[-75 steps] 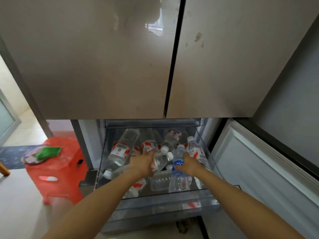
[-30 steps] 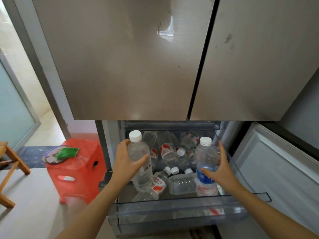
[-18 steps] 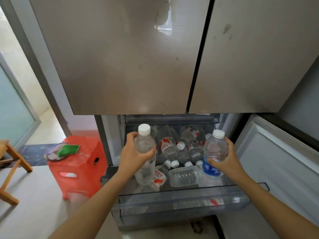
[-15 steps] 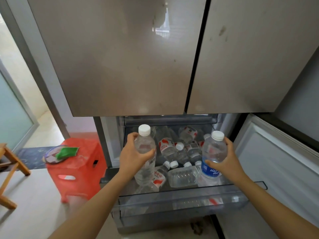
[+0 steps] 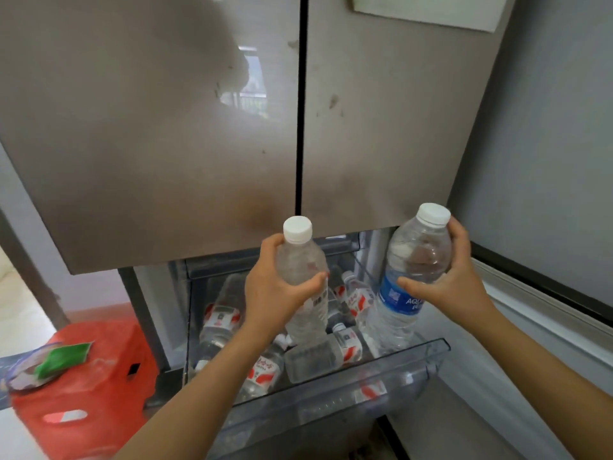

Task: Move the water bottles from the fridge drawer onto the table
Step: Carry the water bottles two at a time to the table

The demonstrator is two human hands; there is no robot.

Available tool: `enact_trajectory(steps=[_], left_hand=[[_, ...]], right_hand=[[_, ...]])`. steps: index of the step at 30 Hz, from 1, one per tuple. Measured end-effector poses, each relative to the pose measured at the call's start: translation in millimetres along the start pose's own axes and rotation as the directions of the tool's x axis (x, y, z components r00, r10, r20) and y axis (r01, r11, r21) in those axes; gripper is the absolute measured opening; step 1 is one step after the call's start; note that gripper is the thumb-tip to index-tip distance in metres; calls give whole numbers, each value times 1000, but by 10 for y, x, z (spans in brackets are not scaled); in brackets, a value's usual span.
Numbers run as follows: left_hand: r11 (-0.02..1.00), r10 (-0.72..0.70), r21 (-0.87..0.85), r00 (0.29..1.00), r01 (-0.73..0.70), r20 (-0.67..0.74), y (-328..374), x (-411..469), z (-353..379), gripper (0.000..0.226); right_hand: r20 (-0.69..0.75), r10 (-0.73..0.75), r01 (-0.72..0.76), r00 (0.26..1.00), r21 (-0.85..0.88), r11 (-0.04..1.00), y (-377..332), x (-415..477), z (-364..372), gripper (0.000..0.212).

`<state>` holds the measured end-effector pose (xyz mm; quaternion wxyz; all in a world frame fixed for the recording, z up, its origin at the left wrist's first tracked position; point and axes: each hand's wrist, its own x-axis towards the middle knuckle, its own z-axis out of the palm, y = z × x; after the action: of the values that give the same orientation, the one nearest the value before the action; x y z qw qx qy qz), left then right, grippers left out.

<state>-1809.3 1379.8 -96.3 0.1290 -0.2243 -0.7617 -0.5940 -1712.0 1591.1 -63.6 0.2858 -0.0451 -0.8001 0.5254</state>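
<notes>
My left hand (image 5: 270, 288) grips a clear water bottle (image 5: 300, 260) with a white cap, held upright above the open fridge drawer (image 5: 348, 396). In my right hand (image 5: 451, 282) is a blue-labelled water bottle (image 5: 409, 287), also upright with a white cap, tilted a little to the right. Both bottles are lifted above the drawer's contents. Several red-and-white-labelled bottles (image 5: 220, 322) lie on their sides inside the clear plastic drawer, partly hidden behind my forearms.
Two closed grey fridge doors (image 5: 199, 127) fill the view above the drawer. An open lower door panel (image 5: 544, 330) stands to the right. A red plastic stool (image 5: 89, 390) with a green packet on it stands on the floor at left.
Both hands took hold of bottles lying in the drawer, stood them upright and have lifted them higher, up in front of the closed fridge doors. The view has shifted left and closer.
</notes>
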Motion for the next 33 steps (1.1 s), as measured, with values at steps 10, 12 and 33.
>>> enact_trajectory(steps=[10, 12, 33], left_hand=[[996, -31, -83, 999, 35, 43, 295, -312, 478, 64], [995, -65, -80, 998, 65, 4, 374, -426, 563, 61], [852, -378, 41, 667, 522, -642, 1164, -3127, 581, 70]], right_hand=[[-52, 11, -7, 999, 76, 997, 176, -302, -619, 87], [-39, 15, -11, 999, 100, 995, 252, -356, -748, 87], [529, -34, -59, 848, 158, 986, 496, -1522, -1178, 101]])
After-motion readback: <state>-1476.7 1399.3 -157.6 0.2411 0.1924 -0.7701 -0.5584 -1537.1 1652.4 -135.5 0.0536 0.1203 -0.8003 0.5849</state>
